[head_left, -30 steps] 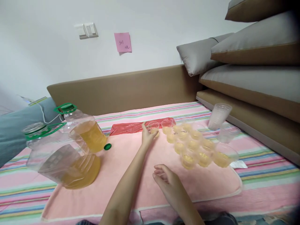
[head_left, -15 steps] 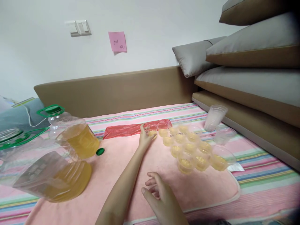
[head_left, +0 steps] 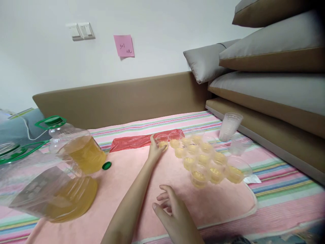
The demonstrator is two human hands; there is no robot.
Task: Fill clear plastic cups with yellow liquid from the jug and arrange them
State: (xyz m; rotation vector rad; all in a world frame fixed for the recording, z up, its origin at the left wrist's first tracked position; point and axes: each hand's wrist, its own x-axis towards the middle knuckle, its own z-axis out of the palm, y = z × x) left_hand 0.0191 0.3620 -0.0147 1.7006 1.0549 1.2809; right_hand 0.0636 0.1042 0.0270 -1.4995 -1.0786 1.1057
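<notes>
My left hand (head_left: 155,149) reaches forward and is closed around a clear plastic cup (head_left: 163,143) with a little yellow liquid in it. That cup stands at the back left end of a group of similar cups (head_left: 203,159), set close together in rows on a pink blanket (head_left: 122,189). Nearer to me, my right hand (head_left: 172,210) hovers over the blanket with curled fingers apart and nothing in it. Behind the left hand lies a flat red plastic bag (head_left: 132,142).
Two large clear jugs of yellow liquid stand at the left, a nearer one (head_left: 73,200) and a farther one (head_left: 86,154). By them lies a green cap (head_left: 107,165). A stack of clear cups (head_left: 230,127) stands back right, before piled grey cushions (head_left: 269,84).
The whole scene has shifted slightly left as the camera turned. My left hand stays on the same cup, and my right hand has barely moved.
</notes>
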